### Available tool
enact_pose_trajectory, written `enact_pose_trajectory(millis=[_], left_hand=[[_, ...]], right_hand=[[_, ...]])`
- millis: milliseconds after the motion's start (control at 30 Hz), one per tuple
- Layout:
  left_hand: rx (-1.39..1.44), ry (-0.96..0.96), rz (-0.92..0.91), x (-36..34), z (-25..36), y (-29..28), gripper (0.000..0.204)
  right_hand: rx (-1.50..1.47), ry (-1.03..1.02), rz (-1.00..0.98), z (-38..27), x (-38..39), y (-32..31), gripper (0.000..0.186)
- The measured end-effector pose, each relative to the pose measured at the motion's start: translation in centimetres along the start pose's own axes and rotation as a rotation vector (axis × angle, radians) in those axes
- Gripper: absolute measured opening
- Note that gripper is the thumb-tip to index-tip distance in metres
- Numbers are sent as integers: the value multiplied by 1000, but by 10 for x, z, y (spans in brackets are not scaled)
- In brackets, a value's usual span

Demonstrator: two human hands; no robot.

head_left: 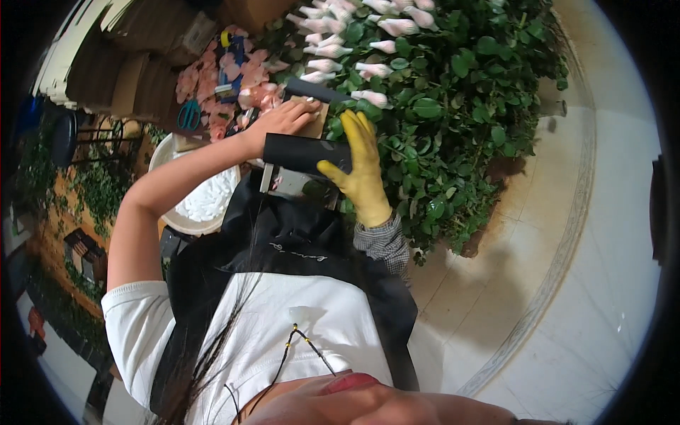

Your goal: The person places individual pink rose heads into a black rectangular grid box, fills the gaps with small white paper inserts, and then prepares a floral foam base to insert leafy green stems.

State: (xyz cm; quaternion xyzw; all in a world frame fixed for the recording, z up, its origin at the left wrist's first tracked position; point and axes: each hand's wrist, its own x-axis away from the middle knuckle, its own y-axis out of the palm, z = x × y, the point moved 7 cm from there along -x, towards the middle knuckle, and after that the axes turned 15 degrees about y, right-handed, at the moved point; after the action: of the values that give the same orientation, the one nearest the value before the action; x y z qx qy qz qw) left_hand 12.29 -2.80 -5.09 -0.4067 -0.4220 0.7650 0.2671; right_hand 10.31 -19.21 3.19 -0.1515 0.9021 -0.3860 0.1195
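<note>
My bare left hand (289,117) lies with fingers stretched out on a tan board (316,123) at the work surface. Small pale bits show by its fingertips, too small to name. Just beyond it is a dark grey bar (316,91). My right hand (363,164), in a yellow glove, is spread with thumb apart beside the right end of a black flat-sided piece (301,151); I cannot tell whether it touches it. Right of the glove lies a big heap of green leafy stems (453,120), with pink flower heads in white net sleeves (326,51) at its far left.
A white bucket (157,170) of white foam sleeves (209,198) stands at the left. Behind my left arm are loose pink petals (202,78), teal-handled scissors (188,114) and a yellow-and-blue item (227,40). Cardboard boxes (131,81) are stacked far left. Tiled floor (489,269) lies right.
</note>
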Motion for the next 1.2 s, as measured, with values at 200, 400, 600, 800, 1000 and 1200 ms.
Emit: enact_pose_trajectory(millis=[200, 400, 600, 800, 1000, 1200], left_hand=[[27, -30, -14, -8, 6, -5, 81], [517, -71, 15, 4, -31, -4, 58], [128, 9, -319, -15, 1, -27, 76], [56, -104, -402, -22, 5, -22, 83], [178, -184, -491, -39, -7, -14, 78], [157, -236, -223, 3, -5, -3, 72]], right_hand=[[-115, 58, -144, -19, 29, 27, 20], [-214, 530, -167, 20, -27, 24, 28], [60, 592, -327, 58, -54, 34, 37], [-258, 314, -567, 41, -115, 42, 57], [283, 287, -970, 123, -175, 64, 92], [872, -280, -151, 15, -98, 46, 12]])
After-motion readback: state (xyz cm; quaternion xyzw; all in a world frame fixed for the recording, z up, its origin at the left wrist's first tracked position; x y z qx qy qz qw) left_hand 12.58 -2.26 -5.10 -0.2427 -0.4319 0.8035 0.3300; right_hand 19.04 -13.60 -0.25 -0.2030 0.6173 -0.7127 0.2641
